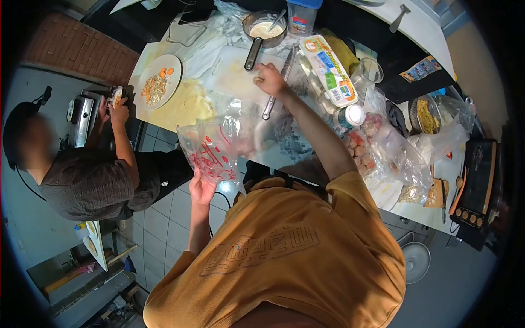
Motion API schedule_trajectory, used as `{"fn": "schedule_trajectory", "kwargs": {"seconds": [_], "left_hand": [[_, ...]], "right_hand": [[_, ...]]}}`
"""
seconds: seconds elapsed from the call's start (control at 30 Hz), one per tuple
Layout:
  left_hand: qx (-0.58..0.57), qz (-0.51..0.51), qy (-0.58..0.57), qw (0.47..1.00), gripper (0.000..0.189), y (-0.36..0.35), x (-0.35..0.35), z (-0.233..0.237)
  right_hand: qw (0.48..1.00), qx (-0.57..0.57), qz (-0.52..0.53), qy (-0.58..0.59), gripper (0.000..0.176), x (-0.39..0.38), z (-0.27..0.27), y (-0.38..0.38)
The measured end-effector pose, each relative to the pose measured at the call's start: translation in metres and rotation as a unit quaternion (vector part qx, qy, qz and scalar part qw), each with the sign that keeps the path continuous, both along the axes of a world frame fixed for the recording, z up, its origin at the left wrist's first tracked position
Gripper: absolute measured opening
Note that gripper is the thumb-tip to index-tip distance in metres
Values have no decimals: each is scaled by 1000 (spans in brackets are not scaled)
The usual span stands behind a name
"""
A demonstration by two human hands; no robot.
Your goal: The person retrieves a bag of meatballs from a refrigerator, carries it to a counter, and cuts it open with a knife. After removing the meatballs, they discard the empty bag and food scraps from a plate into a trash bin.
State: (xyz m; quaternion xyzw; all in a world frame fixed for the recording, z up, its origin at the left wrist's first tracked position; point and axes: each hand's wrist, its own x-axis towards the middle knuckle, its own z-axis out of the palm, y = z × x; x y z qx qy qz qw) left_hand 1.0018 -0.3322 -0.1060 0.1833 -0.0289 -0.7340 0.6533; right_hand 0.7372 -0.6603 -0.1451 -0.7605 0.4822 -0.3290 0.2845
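A clear plastic bag with red print (210,156) hangs at the table's front edge, with my left hand (202,187) closed on its lower part. Over the white cutting board (229,71) is my right hand (270,80), its fingers curled together; whatever they hold, if anything, is too small to name. Just beyond it lies the handle of a saucepan (264,28) with pale batter and a utensil inside. A long knife (280,85) rests beside the board, partly behind my right wrist. The plate (158,82) to the left bears shredded vegetables.
An egg carton (330,71), a white-lidded jar (351,116), bags of produce (358,150) and a bowl of yellow food (425,115) crowd the right side. At the far right sits a toaster oven (474,180). A co-worker (87,175) stands at left by a stove (82,120).
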Motion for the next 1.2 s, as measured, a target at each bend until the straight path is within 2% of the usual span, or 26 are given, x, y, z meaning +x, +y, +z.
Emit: {"fn": "schedule_trajectory", "kwargs": {"seconds": [0.1,0.3,0.37,0.43,0.5,0.53,0.6,0.63,0.7,0.73,0.77,0.8,0.87,0.93,1.0,1.03,1.1,1.13,1.2], "left_hand": [[14,0,-2,1000,43,-3,2,0],[-5,-7,-13,1000,39,-32,-2,14],[4,-3,-28,1000,37,-43,-4,17],[12,2,-42,999,36,-54,-10,19],[-29,-20,-70,997,33,-67,-21,23],[-33,-23,-67,997,33,-74,-32,32],[-50,-71,-181,980,34,-91,-61,54],[-75,-89,-184,976,36,-97,-75,58],[-90,-140,-269,949,38,-107,-105,66],[-101,-161,-319,929,40,-112,-117,67],[-111,-170,-317,927,40,-118,-124,64],[-125,-218,-350,902,39,-123,-132,63],[-146,-265,-383,873,38,-134,-143,65],[-154,-313,-365,863,34,-144,-155,93],[-142,-321,-388,852,31,-154,-154,88],[-122,-326,-410,843,28,-157,-151,84],[-116,-329,-428,834,28,-159,-148,77],[-107,-327,-446,826,27,-160,-147,76],[-103,-329,-446,826,26,-156,-144,73]], "right_hand": [[999,-14,23,-19,40,-10,11,5],[998,56,-31,-15,46,-34,69,28],[995,101,-5,1,50,-54,100,54],[989,130,65,-25,55,-76,116,91],[938,289,167,-94,74,-94,167,144],[934,279,191,-117,78,-103,166,165],[932,261,209,-138,83,-109,159,197],[926,257,143,-235,83,-106,156,211],[903,249,32,-349,73,-108,166,225],[905,240,23,-350,73,-114,166,229],[903,215,-30,-370,63,-121,163,232],[898,191,-80,-389,54,-129,164,234],[910,142,-118,-370,48,-151,176,239],[912,59,-253,-318,40,-177,202,249],[902,-63,-361,-228,35,-198,238,256],[900,-66,-365,-228,35,-205,251,262],[854,-204,-479,-14,34,-218,268,269],[851,-208,-482,-13,34,-224,266,269],[804,-171,-560,105,35,-233,257,267]]}}
